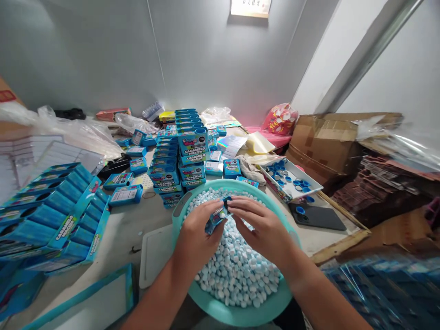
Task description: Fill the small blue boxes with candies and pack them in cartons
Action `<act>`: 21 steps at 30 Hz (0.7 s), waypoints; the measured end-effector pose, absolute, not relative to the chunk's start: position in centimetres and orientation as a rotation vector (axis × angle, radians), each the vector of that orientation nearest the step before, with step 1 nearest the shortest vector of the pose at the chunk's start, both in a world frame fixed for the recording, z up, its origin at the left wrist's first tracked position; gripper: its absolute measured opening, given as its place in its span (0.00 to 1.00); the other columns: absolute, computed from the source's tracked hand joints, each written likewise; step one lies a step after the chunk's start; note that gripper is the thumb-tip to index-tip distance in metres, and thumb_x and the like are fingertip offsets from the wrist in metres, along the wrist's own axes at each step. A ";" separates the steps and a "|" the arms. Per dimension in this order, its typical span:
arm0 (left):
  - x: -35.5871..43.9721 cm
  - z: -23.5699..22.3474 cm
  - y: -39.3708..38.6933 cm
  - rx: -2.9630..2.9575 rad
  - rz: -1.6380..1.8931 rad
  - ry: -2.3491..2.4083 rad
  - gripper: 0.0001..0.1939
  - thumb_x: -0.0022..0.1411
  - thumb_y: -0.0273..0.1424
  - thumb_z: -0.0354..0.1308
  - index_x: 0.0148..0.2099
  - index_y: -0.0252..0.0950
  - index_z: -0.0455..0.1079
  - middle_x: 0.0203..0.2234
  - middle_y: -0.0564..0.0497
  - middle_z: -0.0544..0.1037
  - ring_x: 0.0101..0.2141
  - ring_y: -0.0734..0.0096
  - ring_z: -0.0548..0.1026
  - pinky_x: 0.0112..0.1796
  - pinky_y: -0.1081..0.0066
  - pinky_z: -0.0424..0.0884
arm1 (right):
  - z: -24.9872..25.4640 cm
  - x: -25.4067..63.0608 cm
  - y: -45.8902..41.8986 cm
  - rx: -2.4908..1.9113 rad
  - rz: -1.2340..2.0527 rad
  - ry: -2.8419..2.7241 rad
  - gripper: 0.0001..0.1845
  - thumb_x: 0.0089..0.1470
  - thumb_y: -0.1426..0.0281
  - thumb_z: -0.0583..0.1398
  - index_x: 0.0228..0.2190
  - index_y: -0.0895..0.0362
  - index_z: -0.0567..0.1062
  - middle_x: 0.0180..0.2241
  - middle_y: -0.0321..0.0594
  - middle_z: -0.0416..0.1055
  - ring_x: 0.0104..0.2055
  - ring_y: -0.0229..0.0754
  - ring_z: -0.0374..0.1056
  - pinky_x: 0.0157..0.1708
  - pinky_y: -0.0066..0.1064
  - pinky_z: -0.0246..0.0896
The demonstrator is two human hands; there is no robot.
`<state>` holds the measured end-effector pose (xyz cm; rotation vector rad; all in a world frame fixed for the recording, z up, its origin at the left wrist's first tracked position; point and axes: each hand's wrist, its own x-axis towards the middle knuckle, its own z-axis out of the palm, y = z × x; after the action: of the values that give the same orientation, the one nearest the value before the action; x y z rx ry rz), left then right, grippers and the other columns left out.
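Over the turquoise basin point(182, 270), my left hand point(201, 227) is closed round a small blue candy box point(217, 215), tilted, with a dark blue part at its upper end. A pale candy shows against the box, close to my left thumb. My right hand point(263, 227) is cupped at the box's right end, its fingers stretched and its thumb apart from them. Its fingertips are at or touching the dark blue part; exact contact is hard to make out. White and light blue candies point(240, 270) fill the basin beneath both hands.
Stacked blue candy boxes point(192, 146) stand behind the basin. At left is a display carton point(65, 224) of blue boxes. A white tray point(309, 188) holds blue caps, beside a dark phone point(319, 217). Cardboard boxes point(323, 142) line the right side.
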<state>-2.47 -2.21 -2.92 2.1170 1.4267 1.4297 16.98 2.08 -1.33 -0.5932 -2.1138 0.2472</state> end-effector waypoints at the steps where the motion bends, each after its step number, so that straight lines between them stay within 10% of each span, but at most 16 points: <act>1: -2.4 -3.0 -2.3 2.134 1.429 1.420 0.14 0.68 0.28 0.61 0.55 0.42 0.74 0.53 0.46 0.80 0.54 0.60 0.79 0.55 0.60 0.76 | -1.4 17.1 2.0 -0.604 0.217 -2.095 0.18 0.61 0.79 0.60 0.49 0.50 0.79 0.47 0.46 0.81 0.51 0.50 0.77 0.51 0.49 0.76; 6: -2.6 -3.2 -2.2 2.110 1.423 1.538 0.13 0.70 0.30 0.60 0.55 0.43 0.76 0.55 0.44 0.77 0.55 0.59 0.77 0.54 0.61 0.76 | -1.7 17.5 2.1 -0.688 0.210 -2.056 0.11 0.64 0.77 0.60 0.43 0.52 0.79 0.40 0.44 0.81 0.42 0.46 0.77 0.42 0.40 0.76; 21: -3.8 -0.3 -2.9 2.086 1.246 1.663 0.22 0.67 0.30 0.59 0.62 0.45 0.72 0.52 0.45 0.72 0.50 0.61 0.77 0.45 0.66 0.80 | -0.9 21.2 11.2 -1.627 0.343 -2.353 0.15 0.70 0.71 0.52 0.48 0.57 0.78 0.52 0.50 0.77 0.57 0.52 0.72 0.58 0.43 0.66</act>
<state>-3.84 -2.94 -0.32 2.0863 1.6632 1.2464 21.19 11.18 -0.95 -1.6267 -2.3530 0.3431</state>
